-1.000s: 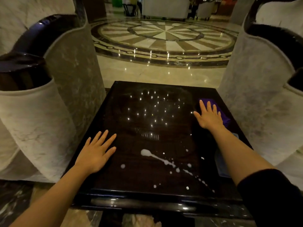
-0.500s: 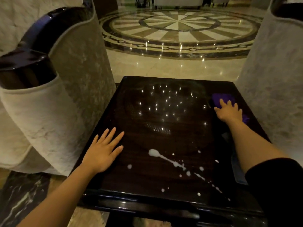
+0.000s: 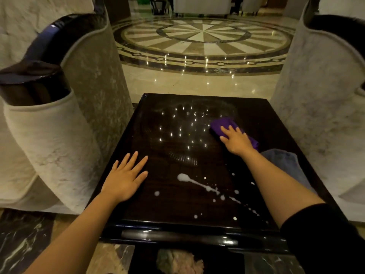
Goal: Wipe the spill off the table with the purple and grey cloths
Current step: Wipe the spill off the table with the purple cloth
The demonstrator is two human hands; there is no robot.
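A white spill [image 3: 199, 183] streaks across the near half of the glossy dark table [image 3: 164, 119], with small drops trailing toward the front right corner. My right hand [image 3: 236, 140] lies flat on the purple cloth [image 3: 222, 124], pressing it to the table right of centre. The grey cloth [image 3: 284, 165] lies at the right edge, partly hidden behind my right forearm. My left hand [image 3: 126, 178] rests flat and empty on the table's left side, fingers spread, just left of the spill.
A pale upholstered armchair [image 3: 59, 119] with a dark glossy arm crowds the table's left side, and another armchair [image 3: 320, 99] stands close on the right. A polished marble floor [image 3: 203, 40] with a round inlay lies beyond the far edge.
My right hand has slid the purple cloth leftward from the right edge toward the table's middle. The grey cloth shows more. My left hand has stayed put.
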